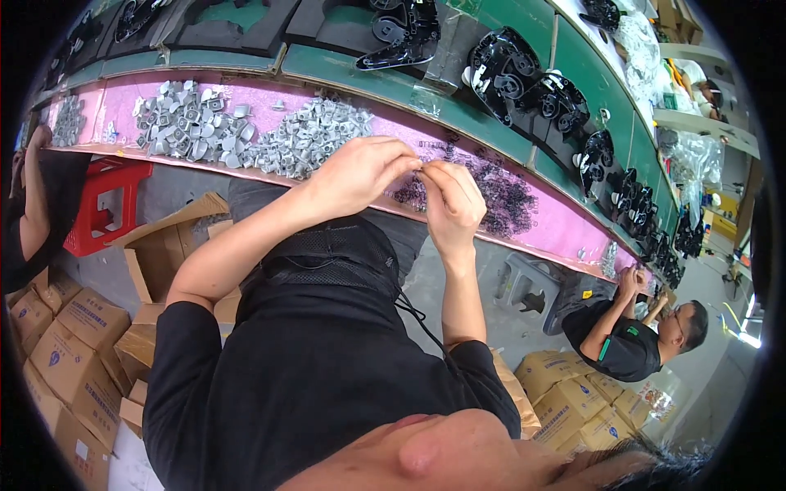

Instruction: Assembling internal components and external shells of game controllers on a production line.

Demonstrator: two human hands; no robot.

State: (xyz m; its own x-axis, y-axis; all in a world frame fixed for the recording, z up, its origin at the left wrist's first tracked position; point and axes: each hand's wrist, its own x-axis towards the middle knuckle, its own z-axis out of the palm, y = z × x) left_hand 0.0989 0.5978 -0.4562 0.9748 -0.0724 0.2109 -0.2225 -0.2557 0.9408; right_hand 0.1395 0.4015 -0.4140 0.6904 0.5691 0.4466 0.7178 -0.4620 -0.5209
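My left hand (360, 173) and my right hand (455, 199) meet fingertip to fingertip above the pink work surface (550, 233). Both are closed in a pinch; a tiny dark bit shows between them, too small to name. Under and beside my right hand lies a spread of small black parts (512, 206), partly hidden by it. Left of my left hand is a heap of small grey-white plastic pieces (307, 135). Beyond that heap sit larger grey cap-like pieces (192, 123).
A green conveyor (483, 106) runs behind the pink strip, carrying glossy black moulded housings (501, 69). A co-worker (626, 335) sits at the right, another person's arm (34, 192) shows at the left. Red stool (102, 204), grey stool (528, 286) and cardboard boxes (78, 352) stand around me.
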